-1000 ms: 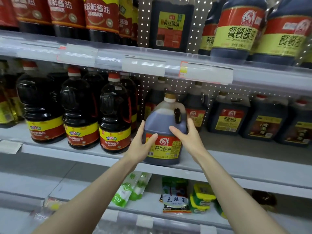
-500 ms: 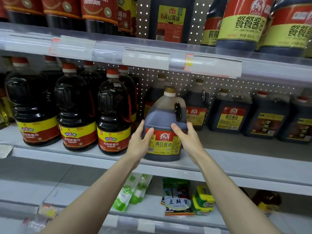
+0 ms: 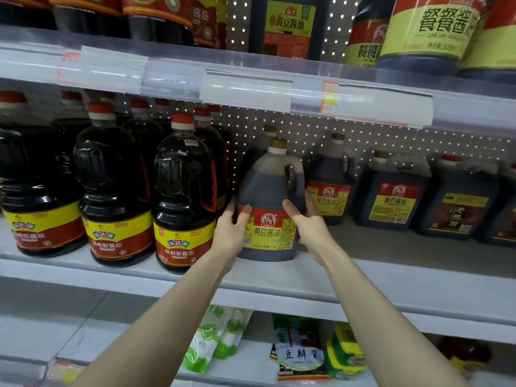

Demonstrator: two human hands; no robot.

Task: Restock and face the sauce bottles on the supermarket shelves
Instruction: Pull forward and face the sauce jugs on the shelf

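Evidently we clasp the soy sauce jug (image 3: 265, 185) between our left hand (image 3: 231, 233) and right hand (image 3: 310, 227), both curled round its sides, to square its label (image 3: 270, 232) toward the shelf (image 3: 279, 279) front.

The left hand (image 3: 233, 233) and right hand (image 3: 310, 224) grip a jug (image 3: 268, 196) from both sides, so their fingertips are hidden behind it, and the small print low on its label is too fine to read. Of a second jug directly behind, only the cap (image 3: 270, 129) shows. The top bottles (image 3: 430, 32) are cut off by the upper edge, the price tags (image 3: 245, 90) are blurred blank, the shelf lip (image 3: 279, 300) hides the tops of the green packets (image 3: 212, 339), and a dark shape (image 3: 463, 353) at lower right is too blurred to identify.
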